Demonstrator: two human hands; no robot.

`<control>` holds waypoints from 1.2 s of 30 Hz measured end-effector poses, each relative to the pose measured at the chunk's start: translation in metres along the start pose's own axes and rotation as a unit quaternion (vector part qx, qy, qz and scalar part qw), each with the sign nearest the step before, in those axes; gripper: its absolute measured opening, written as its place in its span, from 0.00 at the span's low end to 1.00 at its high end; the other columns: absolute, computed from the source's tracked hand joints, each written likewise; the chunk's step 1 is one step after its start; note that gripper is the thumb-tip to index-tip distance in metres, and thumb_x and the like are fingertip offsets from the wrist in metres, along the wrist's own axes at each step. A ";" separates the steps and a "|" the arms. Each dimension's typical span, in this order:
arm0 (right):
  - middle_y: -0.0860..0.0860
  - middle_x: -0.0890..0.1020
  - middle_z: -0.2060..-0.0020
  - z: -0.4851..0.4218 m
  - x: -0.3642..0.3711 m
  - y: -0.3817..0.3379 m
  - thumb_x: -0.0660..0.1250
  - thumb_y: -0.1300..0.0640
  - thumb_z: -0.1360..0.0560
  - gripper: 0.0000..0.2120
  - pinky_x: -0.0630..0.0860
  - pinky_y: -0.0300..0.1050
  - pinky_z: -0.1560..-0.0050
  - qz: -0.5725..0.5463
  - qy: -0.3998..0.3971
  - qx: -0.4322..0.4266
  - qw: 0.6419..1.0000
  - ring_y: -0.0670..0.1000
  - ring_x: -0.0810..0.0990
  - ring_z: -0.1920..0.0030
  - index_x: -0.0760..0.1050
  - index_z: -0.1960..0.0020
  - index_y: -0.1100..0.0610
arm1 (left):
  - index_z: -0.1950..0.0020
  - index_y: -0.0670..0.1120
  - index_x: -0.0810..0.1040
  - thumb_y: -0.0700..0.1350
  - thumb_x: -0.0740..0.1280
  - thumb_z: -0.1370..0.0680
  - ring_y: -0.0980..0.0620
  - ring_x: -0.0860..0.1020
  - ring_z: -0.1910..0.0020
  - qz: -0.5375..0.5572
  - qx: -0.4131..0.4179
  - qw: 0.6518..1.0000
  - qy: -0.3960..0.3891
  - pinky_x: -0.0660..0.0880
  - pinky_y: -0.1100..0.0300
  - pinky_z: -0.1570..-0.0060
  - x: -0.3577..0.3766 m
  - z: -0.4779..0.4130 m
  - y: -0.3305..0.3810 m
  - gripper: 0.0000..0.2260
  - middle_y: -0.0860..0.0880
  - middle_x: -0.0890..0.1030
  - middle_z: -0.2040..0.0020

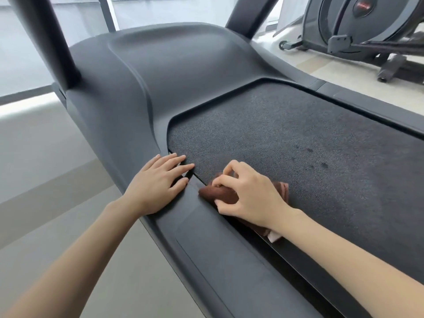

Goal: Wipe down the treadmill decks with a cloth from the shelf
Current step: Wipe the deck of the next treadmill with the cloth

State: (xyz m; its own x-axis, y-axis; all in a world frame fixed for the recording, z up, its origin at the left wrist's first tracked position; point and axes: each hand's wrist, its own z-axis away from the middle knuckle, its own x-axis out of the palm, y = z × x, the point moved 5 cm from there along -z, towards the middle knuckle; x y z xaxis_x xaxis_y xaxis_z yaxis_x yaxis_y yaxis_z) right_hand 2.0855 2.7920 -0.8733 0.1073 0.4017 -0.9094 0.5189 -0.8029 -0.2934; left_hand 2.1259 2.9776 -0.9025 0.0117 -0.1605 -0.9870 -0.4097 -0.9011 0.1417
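Both hands are engaged: the left hand (158, 182) is laid flat on the side rail (206, 237) while the brown cloth (220, 193) is pinched by the right hand (250, 193) at the belt (309, 138) edge, where a sweep across seems called for next.

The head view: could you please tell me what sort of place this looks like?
Most likely a gym or fitness room: a treadmill with a textured belt fills the view, and another exercise machine, perhaps an elliptical, stands on the floor beyond.
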 end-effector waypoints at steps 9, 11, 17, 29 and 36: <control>0.41 0.74 0.54 0.131 -0.061 0.059 0.67 0.42 0.35 0.14 0.72 0.39 0.56 0.031 0.058 0.083 0.994 0.46 0.76 0.58 0.78 0.50 0.43 | 0.24 0.57 0.49 0.69 0.36 0.32 0.54 0.43 0.24 -0.020 -0.009 0.999 -0.046 0.39 0.52 0.27 0.018 -0.010 0.055 0.38 0.52 0.48 0.22; 0.41 0.74 0.56 0.123 -0.061 0.075 0.66 0.40 0.35 0.14 0.74 0.39 0.58 0.035 0.059 0.106 0.992 0.45 0.76 0.56 0.76 0.50 0.41 | 0.23 0.55 0.48 0.69 0.41 0.29 0.52 0.41 0.24 0.000 0.008 0.999 -0.041 0.39 0.51 0.27 0.026 -0.024 0.079 0.36 0.51 0.46 0.22; 0.47 0.75 0.52 0.062 -0.074 0.198 0.67 0.41 0.31 0.14 0.73 0.49 0.51 0.086 0.115 0.309 0.940 0.53 0.75 0.45 0.77 0.46 0.42 | 0.23 0.53 0.47 0.69 0.42 0.25 0.52 0.40 0.24 -0.014 0.033 0.999 -0.020 0.36 0.50 0.28 0.038 -0.046 0.113 0.34 0.52 0.45 0.22; 0.43 0.77 0.48 0.095 -0.060 0.122 0.64 0.39 0.30 0.19 0.73 0.42 0.49 0.075 0.047 0.071 0.993 0.47 0.75 0.49 0.75 0.41 0.43 | 0.24 0.56 0.48 0.71 0.35 0.33 0.57 0.38 0.26 0.010 0.032 0.999 -0.012 0.37 0.53 0.27 0.032 -0.044 0.112 0.40 0.56 0.45 0.23; 0.48 0.78 0.43 0.075 -0.086 0.218 0.62 0.41 0.25 0.21 0.71 0.47 0.48 0.131 0.088 0.216 0.963 0.53 0.74 0.43 0.71 0.33 0.43 | 0.24 0.57 0.47 0.70 0.35 0.33 0.57 0.39 0.25 0.003 0.028 0.999 -0.020 0.37 0.54 0.27 0.030 -0.044 0.114 0.39 0.56 0.45 0.23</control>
State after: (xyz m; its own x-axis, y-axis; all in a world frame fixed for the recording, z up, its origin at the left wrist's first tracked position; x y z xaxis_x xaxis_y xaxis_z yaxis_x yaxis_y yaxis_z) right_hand 2.1259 2.5499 -0.8809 0.3490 0.1981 -0.9159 0.0568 -0.9801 -0.1903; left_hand 2.1199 2.8527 -0.9124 -0.0278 -0.1483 -0.9886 -0.4601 -0.8760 0.1444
